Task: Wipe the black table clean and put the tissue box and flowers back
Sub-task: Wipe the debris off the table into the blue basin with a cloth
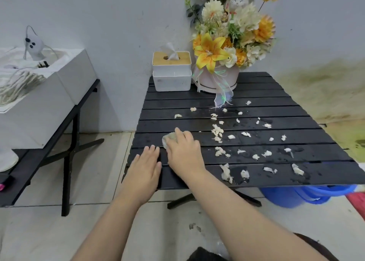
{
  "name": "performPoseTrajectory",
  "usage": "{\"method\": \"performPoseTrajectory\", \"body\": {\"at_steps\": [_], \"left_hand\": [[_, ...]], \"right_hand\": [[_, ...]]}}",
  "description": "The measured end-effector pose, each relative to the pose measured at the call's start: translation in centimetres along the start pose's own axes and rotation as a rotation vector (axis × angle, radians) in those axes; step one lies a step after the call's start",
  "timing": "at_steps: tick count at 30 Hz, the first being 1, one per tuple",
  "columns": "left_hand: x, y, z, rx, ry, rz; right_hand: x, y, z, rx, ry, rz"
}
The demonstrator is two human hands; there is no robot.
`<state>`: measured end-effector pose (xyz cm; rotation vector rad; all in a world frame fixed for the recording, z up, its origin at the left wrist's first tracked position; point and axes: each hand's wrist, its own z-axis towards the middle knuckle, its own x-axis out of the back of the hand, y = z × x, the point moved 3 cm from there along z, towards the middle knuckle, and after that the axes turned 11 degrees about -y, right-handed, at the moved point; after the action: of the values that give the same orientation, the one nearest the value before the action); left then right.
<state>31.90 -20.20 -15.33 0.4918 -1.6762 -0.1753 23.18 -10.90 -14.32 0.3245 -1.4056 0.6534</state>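
— Right hand (183,148), state?
— Fingers bent over a pale wad (167,139), pressing it onto the black desk (256,94) near its left edge. Left hand (145,162) lies flat just beside it, fingers straight, holding nothing, apparently steadying the slatted top.
— Condition of the surface?
— Wet patches and many pale shredded scraps (217,131) lie across the middle and right. Judged: wiping is at an early stage, with most of the top not yet cleaned.
— Location of the tissue box and flowers?
— Both stand at the far end by the wall. Tissue box (171,73) is at the left corner. Flowers (227,43) are just beside it on the right, in a round pale pot (217,80) with a ribbon (222,97) trailing onto the slats.
— Handling?
— Wad looks soft and soaked, likely to shed. Scraps may catch in the gaps between slats. Box appears rigid and light; take it by both side walls, below the wooden lid, which may lift off. Arrangement looks top-heavy and delicate; hold the pot low by its wall, not the stems, and keep the ribbon out of the wet.
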Motion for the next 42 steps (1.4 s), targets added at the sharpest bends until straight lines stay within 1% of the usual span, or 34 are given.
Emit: {"method": "performPoseTrajectory", "body": {"at_steps": [2, 5, 7, 9, 11, 14, 16, 17, 20, 22, 24, 27, 28, 29, 31, 34, 36, 37, 38, 40, 42], "left_hand": [[-0.6, -0.4, -0.1, -0.007, 0.017, 0.089], [-0.7, -0.5, -0.1, -0.011, 0.054, 0.12], [-0.8, -0.3, -0.1, -0.014, 0.053, 0.137], [-0.9, -0.5, 0.0, -0.007, 0.048, 0.14], [-0.9, -0.6, 0.1, -0.005, 0.049, 0.116], [-1.0, -0.7, 0.0, -0.009, 0.046, 0.077], [-0.9, -0.6, 0.0, -0.001, 0.038, 0.082], [-0.9, -0.6, 0.0, 0.004, 0.029, 0.087], [-0.6, -0.3, 0.0, 0.027, 0.004, 0.074], [-0.5, 0.3, 0.1, 0.055, 0.036, 0.038], [-0.8, 2.0, 0.4, 0.072, 0.073, -0.015], [-2.0, 5.8, 1.3, 0.014, 0.067, -0.062], [-2.4, 6.7, 1.6, 0.002, 0.055, -0.055], [-2.7, 7.2, 1.9, -0.002, 0.046, -0.021], [-3.2, 7.4, 2.2, 0.003, 0.04, 0.084], [-3.3, 7.3, 2.4, 0.015, 0.037, 0.12], [-3.3, 7.4, 2.4, 0.013, 0.035, 0.123], [-3.3, 7.3, 2.4, 0.013, 0.033, 0.126], [-3.4, 7.3, 2.4, 0.015, 0.031, 0.129], [-3.4, 7.2, 2.4, 0.019, 0.024, 0.127], [-3.4, 7.1, 2.3, 0.021, 0.021, 0.114]], "right_hand": [[-0.3, 2.5, -0.4, 0.015, -0.019, -0.048], [0.8, 7.4, 0.0, -0.189, -0.068, -0.033], [2.2, 8.3, 0.2, -0.264, -0.071, 0.012], [3.3, 5.9, -0.3, -0.22, -0.041, 0.061], [3.2, 2.1, -2.0, -0.098, 0.067, 0.017], [1.0, -1.2, -5.4, -0.004, 0.039, 0.008], [0.4, -0.3, -6.2, -0.009, -0.008, 0.011], [0.8, 0.8, -6.2, -0.029, -0.005, 0.002], [2.5, 5.5, -6.9, -0.106, 0.037, -0.017], [3.3, 8.0, -7.8, -0.115, 0.098, 0.032], [3.6, 8.0, -8.6, -0.064, 0.147, 0.075], [3.0, 6.0, -9.9, 0.076, 0.095, 0.03], [2.9, 6.2, -10.3, 0.091, 0.081, 0.014], [3.1, 7.4, -10.6, 0.083, 0.079, 0.014], [3.5, 11.4, -10.9, 0.01, 0.092, 0.033], [4.3, 18.1, -11.1, -0.145, 0.124, -0.041], [5.3, 20.3, -10.5, -0.243, 0.154, -0.027], [5.6, 20.2, -10.1, -0.266, 0.181, 0.006], [5.9, 19.3, -9.7, -0.253, 0.218, 0.025], [5.7, 15.6, -9.5, -0.125, 0.26, 0.025], [4.1, 11.5, -9.9, 0.051, 0.186, 0.003]]}}
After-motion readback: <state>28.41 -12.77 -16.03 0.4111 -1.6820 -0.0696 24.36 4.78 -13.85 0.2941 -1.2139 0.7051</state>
